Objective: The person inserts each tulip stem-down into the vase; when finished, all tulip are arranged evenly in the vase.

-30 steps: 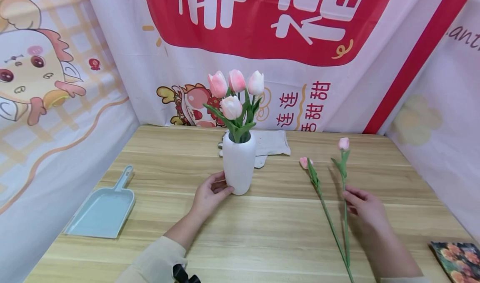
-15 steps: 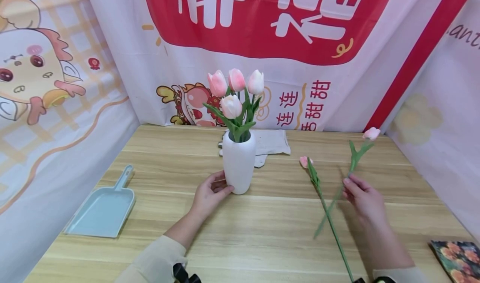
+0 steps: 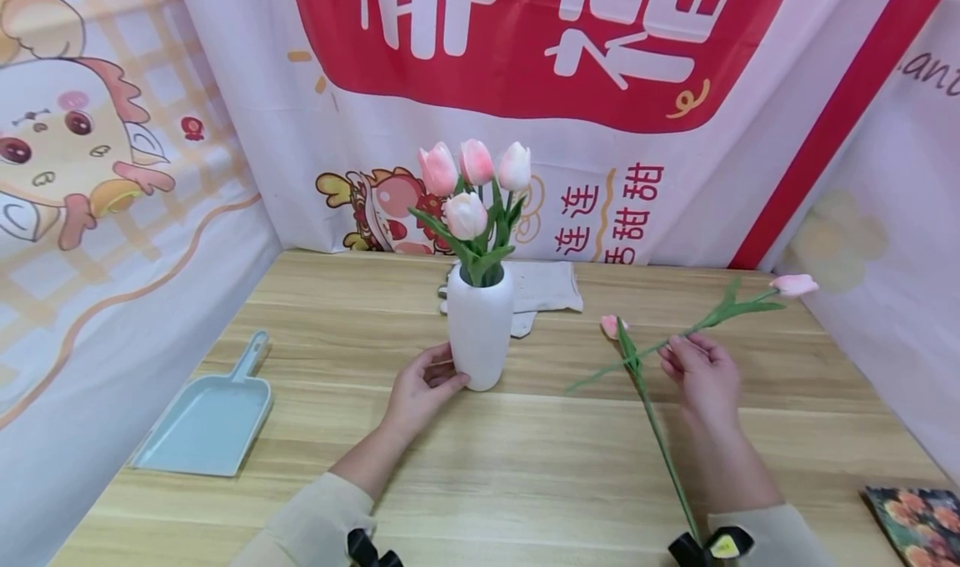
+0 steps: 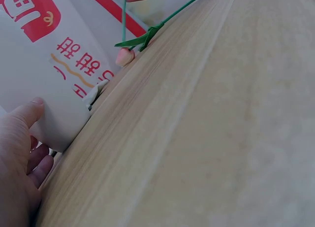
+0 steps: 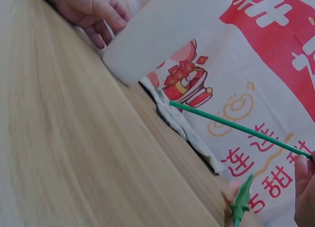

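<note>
A white vase (image 3: 481, 333) stands upright on the wooden table, with several pink and white tulips (image 3: 465, 216) in it. My left hand (image 3: 422, 390) grips the vase low on its left side, thumb toward the front; the left wrist view shows the thumb (image 4: 32, 111) against its wall. Right of the vase, my right hand (image 3: 705, 379) pinches the stem of a pink tulip (image 3: 793, 285) above the table. Its bloom points right, its stem end (image 5: 197, 112) left toward the vase. Beneath that stem lies another pink tulip (image 3: 663, 438).
White gloves (image 3: 546, 287) lie behind the vase. A light blue dustpan (image 3: 206, 425) is at the table's left, and a flower-printed item (image 3: 918, 521) at the right front edge. Printed cloth (image 3: 675, 200) hangs behind and beside the table (image 3: 525, 484).
My right hand has lifted one tulip and moved slightly left and away from me. The tulip has turned from upright in view to nearly sideways, bloom right. Left hand and vase stay put.
</note>
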The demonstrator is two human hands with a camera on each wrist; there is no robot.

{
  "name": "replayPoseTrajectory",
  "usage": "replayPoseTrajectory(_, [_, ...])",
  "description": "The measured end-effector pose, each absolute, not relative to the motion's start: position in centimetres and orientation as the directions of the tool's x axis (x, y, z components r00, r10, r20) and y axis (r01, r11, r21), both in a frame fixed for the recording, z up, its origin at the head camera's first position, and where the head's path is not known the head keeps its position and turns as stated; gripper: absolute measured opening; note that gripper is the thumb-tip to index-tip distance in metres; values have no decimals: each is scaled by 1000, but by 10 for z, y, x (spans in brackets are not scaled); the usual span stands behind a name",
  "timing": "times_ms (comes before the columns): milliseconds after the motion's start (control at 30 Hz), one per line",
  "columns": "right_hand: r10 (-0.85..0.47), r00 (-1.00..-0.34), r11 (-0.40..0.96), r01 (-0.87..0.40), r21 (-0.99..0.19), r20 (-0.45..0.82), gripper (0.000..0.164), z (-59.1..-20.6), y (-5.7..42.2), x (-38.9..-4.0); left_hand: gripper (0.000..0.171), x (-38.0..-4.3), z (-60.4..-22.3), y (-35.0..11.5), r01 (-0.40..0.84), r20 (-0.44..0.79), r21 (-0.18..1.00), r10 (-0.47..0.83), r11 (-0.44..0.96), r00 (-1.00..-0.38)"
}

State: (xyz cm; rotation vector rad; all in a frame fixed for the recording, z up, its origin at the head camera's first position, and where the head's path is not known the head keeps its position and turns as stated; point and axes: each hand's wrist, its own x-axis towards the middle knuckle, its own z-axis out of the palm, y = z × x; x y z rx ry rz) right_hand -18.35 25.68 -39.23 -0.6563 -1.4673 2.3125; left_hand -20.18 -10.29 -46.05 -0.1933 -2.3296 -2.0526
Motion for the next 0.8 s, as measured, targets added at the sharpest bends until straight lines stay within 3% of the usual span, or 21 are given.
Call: replayPoseTrajectory(800, [519, -843, -580, -227, -782, -141, 33, -331, 217, -196, 51, -202, -461, -103, 101, 93, 987, 67, 125, -993])
